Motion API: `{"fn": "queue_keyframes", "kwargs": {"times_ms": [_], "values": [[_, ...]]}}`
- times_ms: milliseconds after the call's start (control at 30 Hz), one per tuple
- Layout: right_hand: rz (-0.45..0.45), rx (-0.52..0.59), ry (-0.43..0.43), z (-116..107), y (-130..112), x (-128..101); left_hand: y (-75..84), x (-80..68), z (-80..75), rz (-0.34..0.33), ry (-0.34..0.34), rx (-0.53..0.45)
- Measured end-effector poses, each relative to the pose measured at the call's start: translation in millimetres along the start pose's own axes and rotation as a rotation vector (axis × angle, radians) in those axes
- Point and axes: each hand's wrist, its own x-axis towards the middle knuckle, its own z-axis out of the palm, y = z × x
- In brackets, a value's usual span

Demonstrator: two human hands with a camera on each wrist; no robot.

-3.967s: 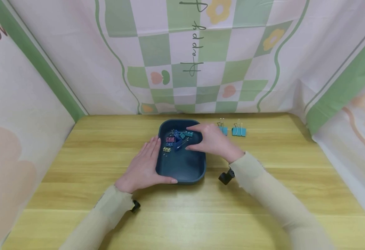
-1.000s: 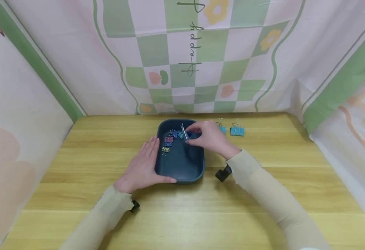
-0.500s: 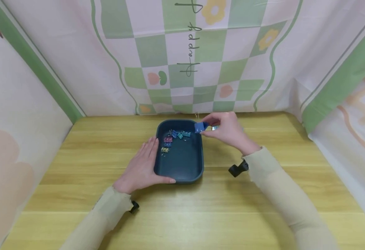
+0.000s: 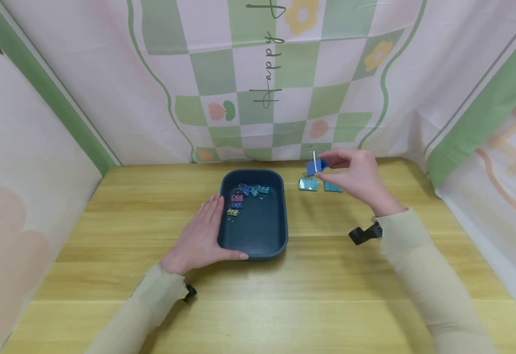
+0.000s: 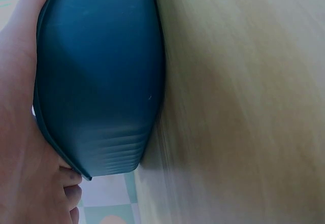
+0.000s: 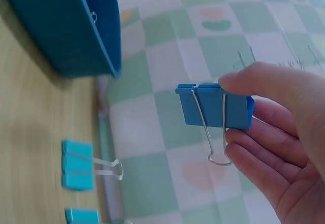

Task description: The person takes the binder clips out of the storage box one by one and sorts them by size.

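My right hand (image 4: 356, 178) pinches a blue binder clip (image 4: 316, 166) in the air above two light blue binder clips (image 4: 308, 184) that lie on the table right of the tray. In the right wrist view the blue binder clip (image 6: 216, 105) sits between thumb and fingers, wire handle hanging down. A dark teal tray (image 4: 253, 236) holds several small coloured clips (image 4: 244, 194) at its far end. My left hand (image 4: 202, 235) rests flat against the tray's left side, thumb along its near edge; the left wrist view shows the tray's wall (image 5: 101, 82) against the palm.
The wooden table (image 4: 107, 221) is walled by a checked green and pink cloth backdrop (image 4: 258, 78) at the back and both sides. The second light blue clip (image 4: 330, 187) lies partly behind my right hand. A small black camera mount (image 4: 364, 233) hangs below my right wrist.
My right hand lifted the blue binder clip out of the tray and carried it right, over the two light blue clips. The left hand stayed against the tray.
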Motion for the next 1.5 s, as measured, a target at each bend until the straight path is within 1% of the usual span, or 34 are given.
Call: {"fn": "queue_keyframes", "kwargs": {"times_ms": [233,433,533,700,833,1033,1167,1267,1400,1500], "values": [[0.078,-0.022,0.043,-21,16,-4,-0.5,0.2,0.9,-0.001,0.003,0.004],[0.160,-0.011,0.043,-37,32,-8,0.3,-0.1,0.5,-0.009,-0.005,-0.006],[0.169,-0.010,0.042,-41,42,-9,0.4,-0.2,-0.1,-0.007,0.001,-0.010],[0.157,-0.009,0.051,-46,59,-11,0.2,-0.5,-0.5,0.003,0.012,-0.016],[0.196,0.005,0.039,-49,76,-13,0.0,-0.2,0.2,0.001,0.007,-0.016],[0.288,0.004,-0.006,-49,104,-18,-0.4,0.3,1.0,-0.004,0.002,-0.011],[0.341,0.034,-0.059,-44,125,-22,-1.0,0.3,1.3,-0.003,0.003,-0.013],[0.347,0.071,-0.091,-38,141,-25,-1.4,0.2,1.5,-0.005,0.003,-0.016],[0.320,0.107,-0.104,-33,159,-27,-1.4,0.1,1.3,-0.010,-0.005,-0.014],[0.320,0.093,-0.116,-31,167,-29,-1.5,0.6,1.4,-0.007,-0.005,-0.011]]}}
